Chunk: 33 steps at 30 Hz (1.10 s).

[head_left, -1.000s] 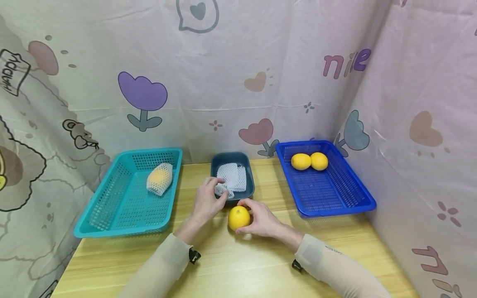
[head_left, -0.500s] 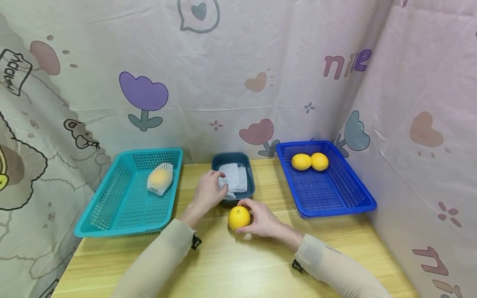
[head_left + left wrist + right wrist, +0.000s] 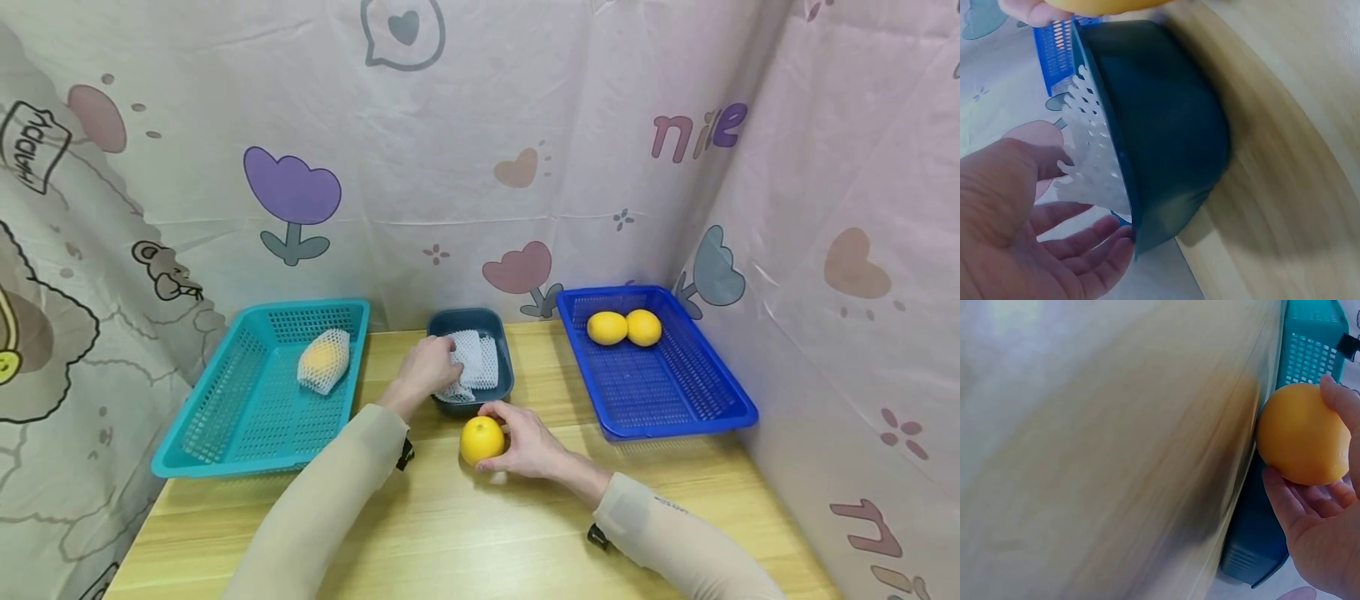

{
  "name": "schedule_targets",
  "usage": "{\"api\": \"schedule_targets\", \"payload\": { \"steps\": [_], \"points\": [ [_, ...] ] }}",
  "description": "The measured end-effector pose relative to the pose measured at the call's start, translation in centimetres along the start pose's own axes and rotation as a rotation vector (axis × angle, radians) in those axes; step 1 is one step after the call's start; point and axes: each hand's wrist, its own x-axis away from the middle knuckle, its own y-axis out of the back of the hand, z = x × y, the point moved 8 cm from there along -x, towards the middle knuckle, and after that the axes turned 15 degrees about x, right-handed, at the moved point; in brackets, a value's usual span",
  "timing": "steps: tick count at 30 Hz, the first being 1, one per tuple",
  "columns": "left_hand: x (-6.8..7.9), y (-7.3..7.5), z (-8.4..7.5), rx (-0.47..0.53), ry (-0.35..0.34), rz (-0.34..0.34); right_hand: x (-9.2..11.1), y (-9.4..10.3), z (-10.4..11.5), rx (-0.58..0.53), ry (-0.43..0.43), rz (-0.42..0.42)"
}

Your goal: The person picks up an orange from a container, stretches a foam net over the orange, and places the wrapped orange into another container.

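My left hand [image 3: 429, 367] reaches over the left rim of a small dark teal box [image 3: 508, 375] holding white foam nets [image 3: 487, 362]. In the left wrist view, the thumb and fingers [image 3: 1088, 247] lie about the frayed edge of a foam net [image 3: 1088, 169]; whether they pinch it is unclear. My right hand [image 3: 531, 442] grips a round yellow orange [image 3: 482, 440] in front of the box, with the thumb and fingers curved round its side. The right wrist view shows the orange [image 3: 1304, 434] close to the tabletop; contact with it cannot be told.
A turquoise basket [image 3: 247, 467] stands at the left, with a yellow fruit in a white foam net [image 3: 324, 361] inside. At the right, a blue basket [image 3: 678, 429] holds two yellow fruits [image 3: 626, 328]. A printed curtain [image 3: 420, 167] closes off the back and sides.
My left hand has moved forward and slightly right, further over the box. The foam net beneath its fingers has shifted a little. My right hand and the orange have stayed in place.
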Motion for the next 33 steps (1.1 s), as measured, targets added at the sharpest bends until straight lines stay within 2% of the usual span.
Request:
{"api": "schedule_targets", "payload": {
  "steps": [5, 9, 15, 25, 33],
  "points": [
    [-0.5, -1.4, -0.5, -0.1, -0.054, 0.035, 0.0, -0.1, -0.1, -0.012, -0.004, 0.005],
    [-0.8, -2.5, -0.7, -0.159, -0.079, 0.026, 0.0, -0.1, -0.2, -0.014, -0.005, 0.009],
    [-1.1, -3.5, -0.5, -0.201, -0.082, -0.008, -0.1, -0.2, -0.2, -0.011, -0.009, 0.019],
    [-1.2, -4.0, -0.8, -0.217, -0.087, -0.037, -0.1, -0.2, -0.3, -0.024, -0.013, 0.027],
    [-1.1, -3.4, -1.1, -0.166, -0.107, -0.082, -0.1, -0.1, -0.3, -0.018, -0.016, 0.024]
  ]
}}
